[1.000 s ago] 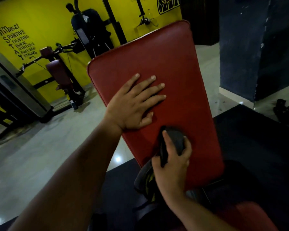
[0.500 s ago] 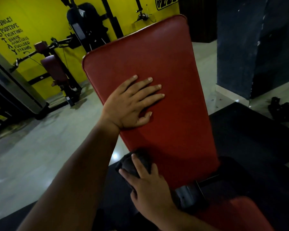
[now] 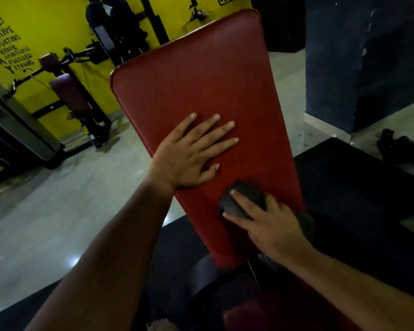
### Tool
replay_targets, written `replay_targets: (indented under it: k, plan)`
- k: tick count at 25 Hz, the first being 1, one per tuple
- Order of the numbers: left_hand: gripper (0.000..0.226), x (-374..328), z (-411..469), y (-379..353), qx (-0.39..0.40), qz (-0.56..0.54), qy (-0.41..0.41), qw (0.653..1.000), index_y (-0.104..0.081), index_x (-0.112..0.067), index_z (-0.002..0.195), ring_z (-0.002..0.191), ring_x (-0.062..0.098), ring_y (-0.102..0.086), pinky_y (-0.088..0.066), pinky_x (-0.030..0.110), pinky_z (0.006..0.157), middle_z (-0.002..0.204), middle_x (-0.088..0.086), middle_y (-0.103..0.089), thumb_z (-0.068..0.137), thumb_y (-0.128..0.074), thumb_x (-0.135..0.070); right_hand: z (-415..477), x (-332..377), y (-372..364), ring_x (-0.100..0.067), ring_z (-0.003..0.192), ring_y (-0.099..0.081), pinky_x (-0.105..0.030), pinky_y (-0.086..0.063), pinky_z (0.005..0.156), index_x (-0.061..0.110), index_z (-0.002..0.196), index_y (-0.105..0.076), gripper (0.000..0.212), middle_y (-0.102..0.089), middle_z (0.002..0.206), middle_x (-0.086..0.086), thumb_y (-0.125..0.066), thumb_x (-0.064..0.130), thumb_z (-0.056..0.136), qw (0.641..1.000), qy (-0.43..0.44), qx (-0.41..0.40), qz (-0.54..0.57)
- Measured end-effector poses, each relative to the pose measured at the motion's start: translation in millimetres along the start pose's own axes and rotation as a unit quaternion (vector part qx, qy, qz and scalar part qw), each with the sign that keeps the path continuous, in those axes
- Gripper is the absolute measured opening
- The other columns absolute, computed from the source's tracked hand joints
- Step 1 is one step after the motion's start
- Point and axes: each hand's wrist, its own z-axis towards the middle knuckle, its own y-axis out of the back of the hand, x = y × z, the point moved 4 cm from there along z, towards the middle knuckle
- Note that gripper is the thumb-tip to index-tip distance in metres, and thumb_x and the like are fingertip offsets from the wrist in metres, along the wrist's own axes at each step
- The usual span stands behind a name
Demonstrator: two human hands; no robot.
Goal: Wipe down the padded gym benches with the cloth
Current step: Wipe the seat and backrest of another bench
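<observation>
while left hand (image 3: 187, 156) lies flat on bench (image 3: 201, 75), right hand (image 3: 270, 225) presses cloth (image 3: 246, 189) flat; machine (image 3: 77, 99) behind

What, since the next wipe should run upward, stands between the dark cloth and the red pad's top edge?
The left hand lies flat on the red padded backrest, just up-left of the dark crumpled cloth under the right hand; the pad's right side looks unobstructed.

Left hand (image 3: 189, 154) lies flat, fingers spread, arm stretched forward. Right hand (image 3: 270, 225) sits lower, its extended fingers pressing the cloth (image 3: 246, 191)
</observation>
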Motion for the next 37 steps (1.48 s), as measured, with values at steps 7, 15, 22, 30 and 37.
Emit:
replay_targets:
  k: [7,15,22,30,37]
  plan:
    - [0.067,-46.4,-15.0,-10.5,0.012,-0.026,0.096,0.995,-0.042,-0.028,0.149,0.145,0.03,-0.028,-0.015,0.054,0.118,0.156,0.005,-0.037,0.088,-0.051,-0.053,-14.0,-88.8,20.8,-0.048,0.113,-0.043,-0.05,-0.055,0.067,0.041,0.134,-0.055,0.076,-0.031,0.155,-0.008,-0.08,0.012,0.069,0.96,-0.265,-0.049,0.077]
    - [0.055,-55.8,-20.5,-13.2,-0.051,-0.02,0.096,0.994,-0.045,-0.029,0.147,0.139,0.03,-0.042,-0.028,0.053,0.114,0.149,0.001,-0.049,0.094,-0.049,-0.042,-27.2,-83.7,10.9,-0.041,0.125,-0.038,-0.044,-0.045,0.086,0.031,0.135,-0.055,0.067,-0.029,0.151,-0.013,-0.072,0.008,0.075,0.932,-0.291,-0.127,0.174]
    - [0.048,-54.8,-21.3,-10.9,-0.043,-0.042,0.111,0.992,-0.056,-0.024,0.14,0.139,0.031,-0.042,-0.019,0.05,0.117,0.148,0.003,-0.049,0.095,-0.049,-0.037,-25.6,14.9,-19.3,-0.039,0.124,-0.039,-0.044,-0.042,0.097,0.042,0.145,-0.037,0.081,-0.018,0.155,-0.014,-0.073,0.015,0.078,0.89,-0.389,-0.056,0.23]
    - [0.051,-54.8,-20.6,-10.3,-0.04,-0.05,0.111,0.992,-0.056,-0.022,0.14,0.138,0.031,-0.043,-0.027,0.051,0.115,0.147,0.004,-0.05,0.092,-0.051,-0.038,-9.5,126.9,-20.6,-0.032,0.097,-0.057,-0.035,-0.055,0.059,0.042,0.124,-0.047,0.068,-0.036,0.148,0.001,-0.078,0.028,0.065,0.975,-0.072,0.016,0.211]
    - [0.059,-54.4,-22.4,-11.8,-0.022,-0.044,0.106,0.993,-0.051,-0.02,0.144,0.14,0.033,-0.04,-0.027,0.051,0.115,0.15,0.006,-0.046,0.09,-0.05,-0.043,-14.5,100.2,-41.3,-0.043,0.101,-0.055,-0.044,-0.053,0.065,0.035,0.126,-0.061,0.053,-0.032,0.147,0.001,-0.07,0.022,0.075,0.997,0.067,0.007,0.031]
